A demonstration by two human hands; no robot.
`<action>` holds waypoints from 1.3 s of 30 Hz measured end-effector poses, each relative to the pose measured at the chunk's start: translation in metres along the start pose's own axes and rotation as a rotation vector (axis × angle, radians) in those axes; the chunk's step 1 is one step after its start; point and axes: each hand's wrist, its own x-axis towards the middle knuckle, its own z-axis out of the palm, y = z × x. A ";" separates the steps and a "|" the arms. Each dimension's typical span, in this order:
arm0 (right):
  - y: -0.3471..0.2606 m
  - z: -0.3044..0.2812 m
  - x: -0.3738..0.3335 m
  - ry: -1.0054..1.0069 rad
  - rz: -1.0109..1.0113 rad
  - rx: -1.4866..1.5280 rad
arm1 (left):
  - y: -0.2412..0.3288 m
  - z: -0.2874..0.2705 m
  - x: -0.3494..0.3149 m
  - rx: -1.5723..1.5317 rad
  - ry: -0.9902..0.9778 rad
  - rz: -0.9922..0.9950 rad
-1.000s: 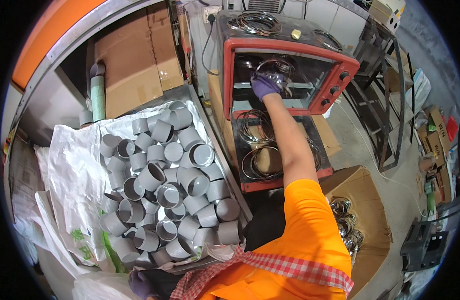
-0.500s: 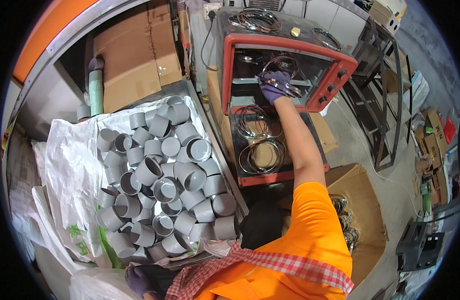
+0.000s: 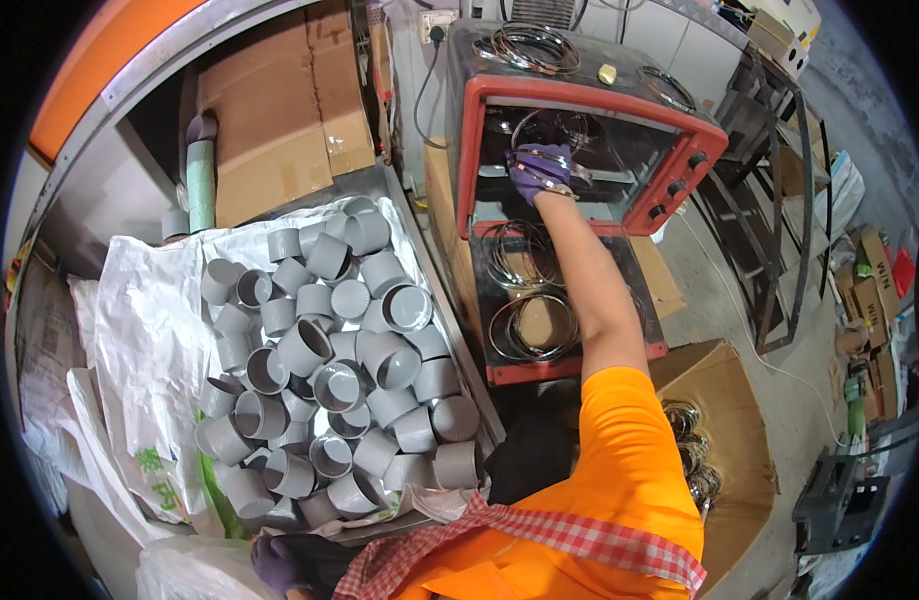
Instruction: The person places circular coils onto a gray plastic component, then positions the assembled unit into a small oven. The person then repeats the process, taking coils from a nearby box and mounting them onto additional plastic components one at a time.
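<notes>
Right hand [image 3: 540,170] in a purple glove is reaching into the red countertop oven [image 3: 680,165], fingers curled over a thin wire ring [image 3: 550,130] on the rack; can't tell if the grip is actually pinching the ring or only resting on it. Left hand [image 3: 272,562], also gloved, sits low at the near edge below the table [image 3: 420,240], mostly hidden, so its grip is unreadable too. More wire rings lie on the dropped oven door [image 3: 570,365], on the oven top [image 3: 525,42] and in the cardboard box [image 3: 725,400] near right. Risks as I see them: rings are thin and overlap, so lifting one likely drags a neighbour and tangles or drops it off the door. The forearm crosses right over the door, and if the oven is hot that's a burn point. The heap of grey pipe caps [image 3: 330,360] on the table is loose and close to the edge, so a bump from the body could roll some off.
</notes>
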 end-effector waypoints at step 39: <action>-0.322 0.140 -0.318 -0.262 -0.855 0.146 | -0.008 -0.028 -0.021 -0.290 0.112 0.238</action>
